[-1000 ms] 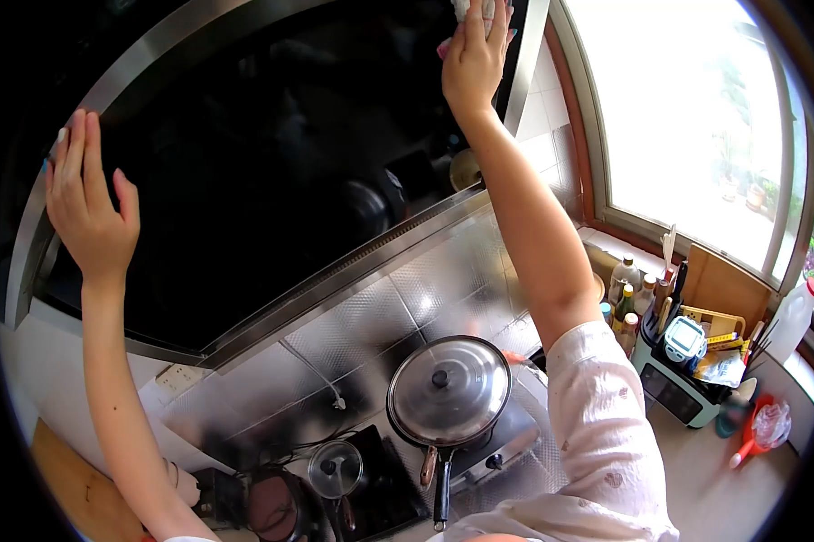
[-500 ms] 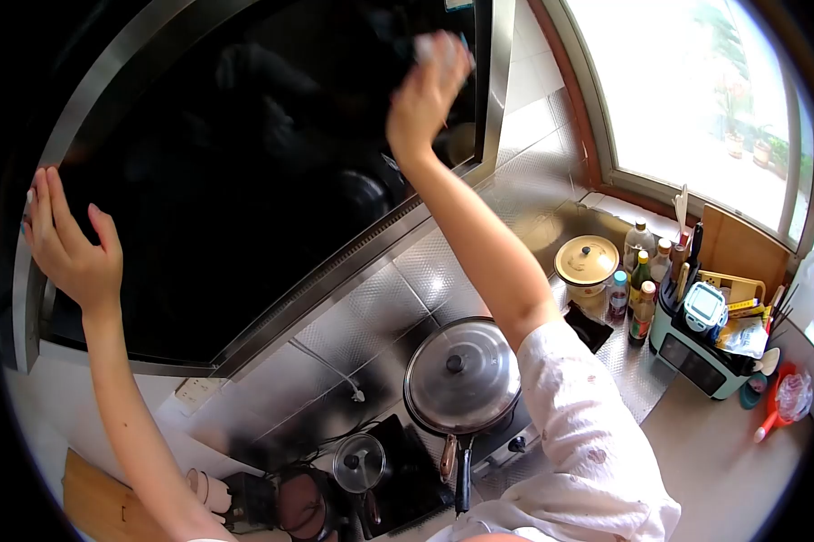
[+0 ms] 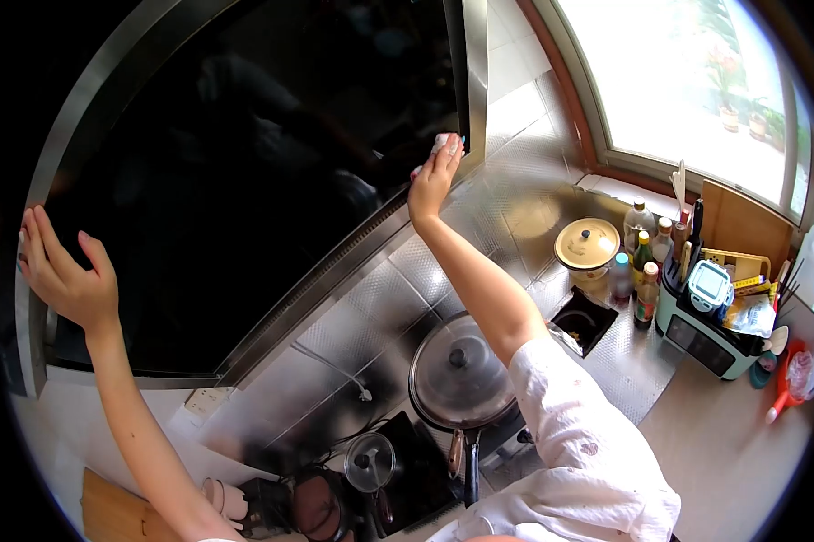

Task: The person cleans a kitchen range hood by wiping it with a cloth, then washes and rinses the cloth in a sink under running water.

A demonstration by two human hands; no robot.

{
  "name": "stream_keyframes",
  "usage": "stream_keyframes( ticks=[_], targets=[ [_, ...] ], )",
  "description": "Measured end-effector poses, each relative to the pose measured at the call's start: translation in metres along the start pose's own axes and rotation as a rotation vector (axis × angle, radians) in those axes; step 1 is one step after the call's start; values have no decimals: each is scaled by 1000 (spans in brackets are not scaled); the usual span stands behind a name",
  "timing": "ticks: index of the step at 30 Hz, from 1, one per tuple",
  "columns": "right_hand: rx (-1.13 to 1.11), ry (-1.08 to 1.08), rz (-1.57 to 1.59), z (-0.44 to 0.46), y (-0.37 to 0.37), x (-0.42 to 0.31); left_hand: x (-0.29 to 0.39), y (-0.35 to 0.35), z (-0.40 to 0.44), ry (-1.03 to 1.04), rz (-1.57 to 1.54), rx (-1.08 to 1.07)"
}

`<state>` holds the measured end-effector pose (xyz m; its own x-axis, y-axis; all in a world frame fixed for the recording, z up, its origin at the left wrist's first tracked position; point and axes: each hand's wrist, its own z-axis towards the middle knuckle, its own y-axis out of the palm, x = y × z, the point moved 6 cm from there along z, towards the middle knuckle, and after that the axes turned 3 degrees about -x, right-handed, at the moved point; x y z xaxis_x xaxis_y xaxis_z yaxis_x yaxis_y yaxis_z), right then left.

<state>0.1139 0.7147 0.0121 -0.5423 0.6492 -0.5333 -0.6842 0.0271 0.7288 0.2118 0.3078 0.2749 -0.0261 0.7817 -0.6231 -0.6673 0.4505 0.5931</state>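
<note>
Far left: left hand (image 3: 71, 275) up at the metal frame (image 3: 59, 154) of the dark glass panel (image 3: 217, 181). Panel lies just to the right of this grip. Fingers extended and near one another, thumb spread well away; wide grip, nothing held in it. Fingertips over the frame; how firmly they press, cannot tell

Middle, low: small pot with glass lid (image 3: 370, 462), then larger lidded pan (image 3: 461, 370), both beneath the panel

Right of these, higher up: white cloth (image 3: 445, 142) at the fingertips of the right hand (image 3: 432, 187), by the panel's lower right corner. Narrow grip, fingers together on the bunched cloth; its underside hidden

Farther right, well apart from both hands: cream lidded pot (image 3: 587, 244), bottles (image 3: 642, 262) just beside it
</note>
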Motion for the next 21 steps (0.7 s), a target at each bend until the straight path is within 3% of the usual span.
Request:
stream_keyframes(
  ticks=[4,6,8,10,12,14,17,21],
  targets=[
    [7,-508,-59,74,27,-115,-2,1,0,12,1,-6],
    [23,-651,78,113,39,-178,-3,2,0,16,-39,11],
    [6,-751,3,134,41,-227,0,1,2,9,-49,30],
    [-24,-776,18,135,38,-222,0,1,1,8,-65,30],
    [-69,-681,46,124,24,-190,-4,4,-2,-14,-96,8],
    [13,-485,55,106,24,-113,-8,6,-3,-8,-105,-14],
    [-70,-321,-44,55,6,-33,-8,6,-1,-4,-77,-45],
    [4,-86,31,9,3,-12,-2,1,-1,21,-9,-57]
  ],
)
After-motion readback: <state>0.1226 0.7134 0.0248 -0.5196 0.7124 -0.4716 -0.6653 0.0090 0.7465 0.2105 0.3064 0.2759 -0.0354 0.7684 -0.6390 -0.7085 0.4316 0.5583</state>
